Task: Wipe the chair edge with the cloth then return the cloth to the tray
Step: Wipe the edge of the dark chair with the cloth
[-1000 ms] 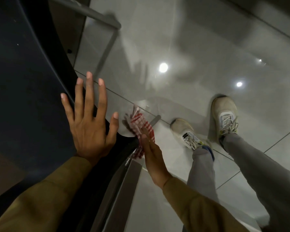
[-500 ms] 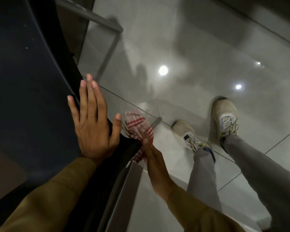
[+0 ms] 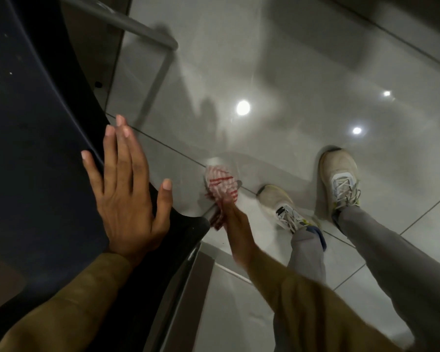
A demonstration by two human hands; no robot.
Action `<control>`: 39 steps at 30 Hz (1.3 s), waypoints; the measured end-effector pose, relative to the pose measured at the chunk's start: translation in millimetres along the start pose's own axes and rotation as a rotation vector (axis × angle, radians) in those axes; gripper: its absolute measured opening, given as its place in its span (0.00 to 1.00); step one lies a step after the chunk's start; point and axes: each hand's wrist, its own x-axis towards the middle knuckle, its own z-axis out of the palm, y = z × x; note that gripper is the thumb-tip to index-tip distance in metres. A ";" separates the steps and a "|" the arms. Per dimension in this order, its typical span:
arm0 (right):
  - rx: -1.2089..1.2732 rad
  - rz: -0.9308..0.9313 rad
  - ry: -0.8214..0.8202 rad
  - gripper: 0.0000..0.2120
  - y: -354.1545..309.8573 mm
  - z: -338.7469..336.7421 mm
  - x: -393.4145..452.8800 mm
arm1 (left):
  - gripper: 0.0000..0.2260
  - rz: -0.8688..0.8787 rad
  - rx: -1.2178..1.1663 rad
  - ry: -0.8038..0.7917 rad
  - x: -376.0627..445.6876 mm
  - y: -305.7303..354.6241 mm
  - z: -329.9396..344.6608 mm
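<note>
Chair (image 3: pixel 31 153) — dark seat, no legible writing; left hand (image 3: pixel 130 199) lies flat on it, fingers spread open. Red-checked cloth (image 3: pixel 221 189) — pinched in the right hand (image 3: pixel 235 224), bunched above the fingertips, just beside the chair's corner edge.

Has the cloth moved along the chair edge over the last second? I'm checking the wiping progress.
Yes. The cloth, held in the right hand, has swung clear of the chair edge corner, out over the floor toward the nearer shoe.
</note>
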 end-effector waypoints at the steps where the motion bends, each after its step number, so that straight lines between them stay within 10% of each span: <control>1: 0.016 -0.028 -0.049 0.30 2.3 3.2 -22.3 | 0.35 -0.008 0.006 -0.007 0.1 0.7 -0.8; 39: -0.075 -0.036 0.039 0.25 11.7 -1.6 4.9 | 0.33 0.031 0.032 -0.044 3.6 4.2 -8.6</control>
